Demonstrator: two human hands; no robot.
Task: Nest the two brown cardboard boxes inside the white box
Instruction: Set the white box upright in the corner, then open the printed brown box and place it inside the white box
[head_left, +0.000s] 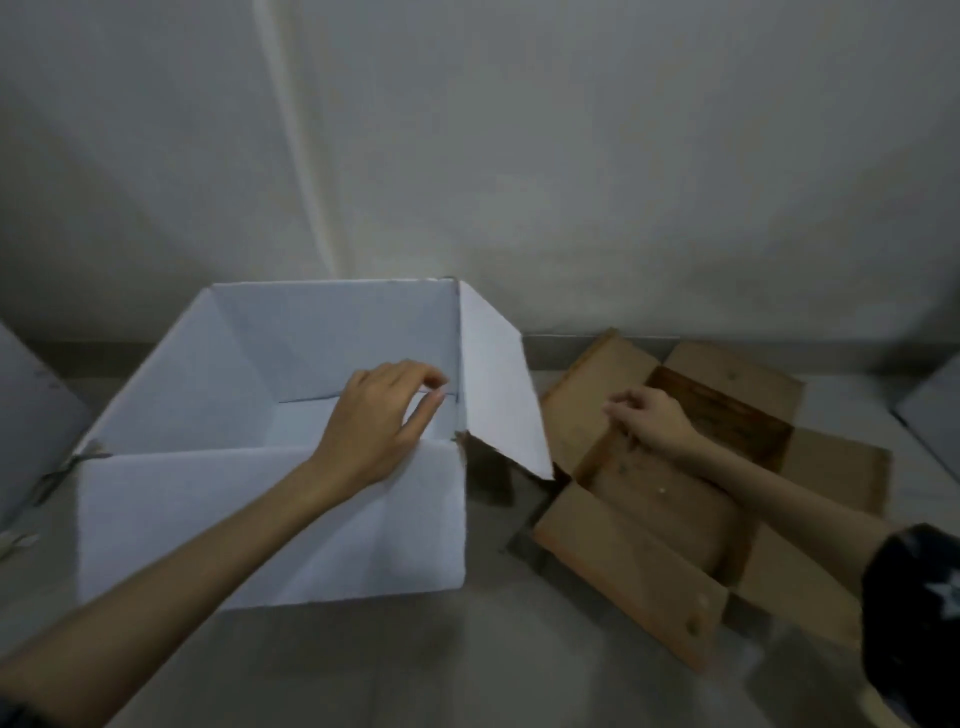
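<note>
A large white box (270, 519) stands open on the floor at left, its right flap (498, 384) raised and leaning outward. My left hand (379, 421) hovers over the box's right inner corner, fingers loosely curled with nothing in them. To the right sits an open brown cardboard box (639, 530) with its flaps spread out. A darker brown inner surface (727, 410) shows inside it, perhaps a second box; I cannot tell. My right hand (649, 421) rests on the brown box's left inner wall edge, fingers curled over it.
A pale wall (519, 156) rises right behind both boxes. Grey flat panels lie at the far left (31, 405) and far right edge (935, 410). The grey floor (415, 665) stretches in front of the boxes. A dark sleeve (914, 597) covers my right upper arm.
</note>
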